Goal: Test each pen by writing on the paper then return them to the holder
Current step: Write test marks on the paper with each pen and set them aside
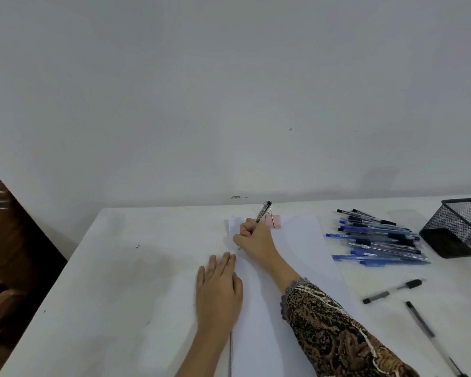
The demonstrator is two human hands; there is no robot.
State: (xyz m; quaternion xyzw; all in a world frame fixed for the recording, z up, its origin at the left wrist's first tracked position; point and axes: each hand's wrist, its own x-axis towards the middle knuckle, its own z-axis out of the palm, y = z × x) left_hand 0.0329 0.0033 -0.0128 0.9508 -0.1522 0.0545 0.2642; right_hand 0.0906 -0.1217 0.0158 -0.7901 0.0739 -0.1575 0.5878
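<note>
black-capped pen (263, 212), tip on paper (297, 248)

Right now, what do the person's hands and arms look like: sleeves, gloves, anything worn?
The left hand and right hand are bare: no gloves, and no ring or watch shows. The right sleeve is brown, black and cream patterned fabric, ending mid-forearm in a grey scalloped lace cuff. The left forearm has no sleeve within the frame.

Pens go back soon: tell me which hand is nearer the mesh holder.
Right. The right hand grips a pen on the paper, left of the mesh holder beyond the pen pile; the left hand rests farther left.
</note>
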